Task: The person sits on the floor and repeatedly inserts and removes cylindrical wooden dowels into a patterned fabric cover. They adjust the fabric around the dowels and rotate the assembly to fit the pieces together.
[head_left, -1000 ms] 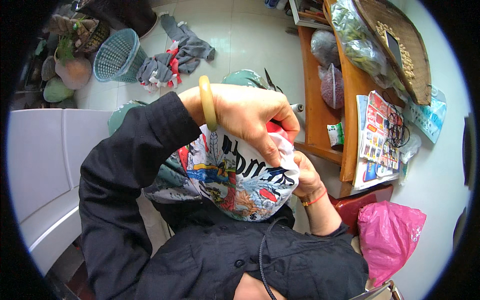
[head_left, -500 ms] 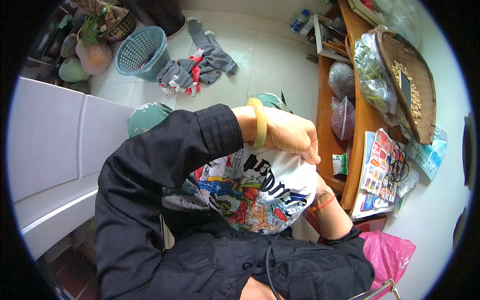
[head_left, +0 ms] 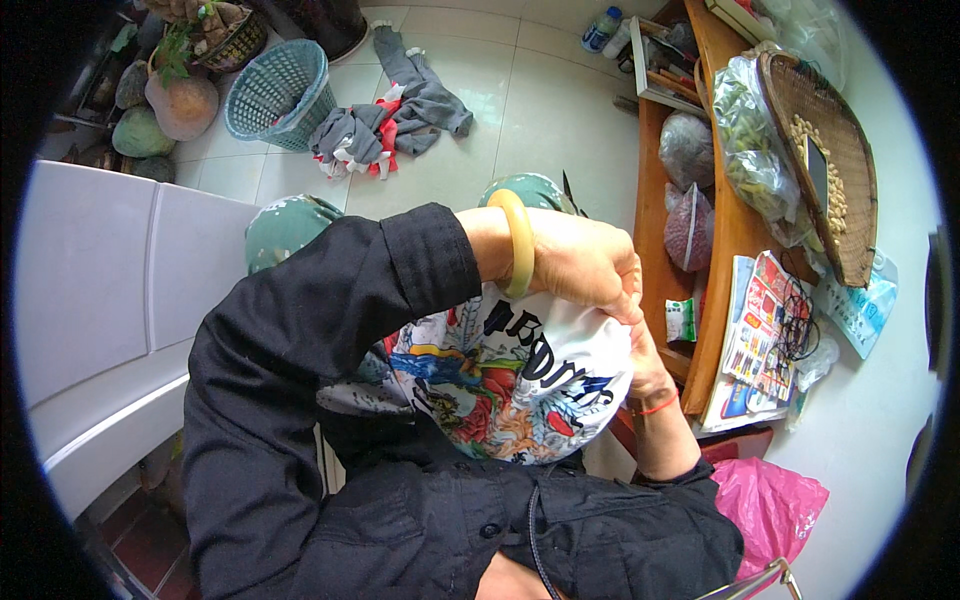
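Pinching printed cloth [head_left: 510, 375], hands [head_left: 582, 265] [head_left: 648, 362] now closer together than earlier.

Printed cloth [head_left: 500, 400]: white, black lettering, multicolour floral. Bangle [head_left: 523, 240]: pale yellow. Cord bracelet [head_left: 657, 406]: red. Button-up shirt [head_left: 400, 545]: black. Trousers [head_left: 285, 232]: green camo. Plastic bag [head_left: 768, 505]: pink.

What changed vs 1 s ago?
The left hand moved rightward, its fingertips now at the right edge of the white printed cloth; the red patch beneath that hand went out of sight. The view shifted too. The right hand stays beside that edge, partly hidden. Basket and grey clothes unchanged.
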`<action>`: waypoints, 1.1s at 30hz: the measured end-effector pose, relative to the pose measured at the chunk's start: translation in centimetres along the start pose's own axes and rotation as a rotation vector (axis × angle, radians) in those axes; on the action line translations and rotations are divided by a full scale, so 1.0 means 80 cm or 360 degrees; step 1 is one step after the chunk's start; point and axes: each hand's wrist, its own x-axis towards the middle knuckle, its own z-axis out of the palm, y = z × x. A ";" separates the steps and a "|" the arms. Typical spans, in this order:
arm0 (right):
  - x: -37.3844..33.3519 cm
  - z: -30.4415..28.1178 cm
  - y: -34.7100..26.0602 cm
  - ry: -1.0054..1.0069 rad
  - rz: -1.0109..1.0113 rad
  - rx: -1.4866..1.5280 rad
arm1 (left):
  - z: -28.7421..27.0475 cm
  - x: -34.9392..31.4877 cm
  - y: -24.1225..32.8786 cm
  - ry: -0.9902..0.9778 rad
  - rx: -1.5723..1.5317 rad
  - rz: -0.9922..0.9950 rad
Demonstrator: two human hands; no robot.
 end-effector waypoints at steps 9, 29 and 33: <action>-0.026 0.019 -0.053 0.0039 -0.0011 -0.0701 | 0.000 0.004 -0.002 0.0017 -0.0108 0.0129; -0.014 -0.016 0.025 -0.0369 0.0096 0.0286 | 0.008 -0.075 -0.004 0.0984 0.0481 0.0320; -0.010 -0.016 0.039 -0.0487 0.0154 0.0642 | -0.007 -0.100 -0.031 0.0605 0.0262 0.0394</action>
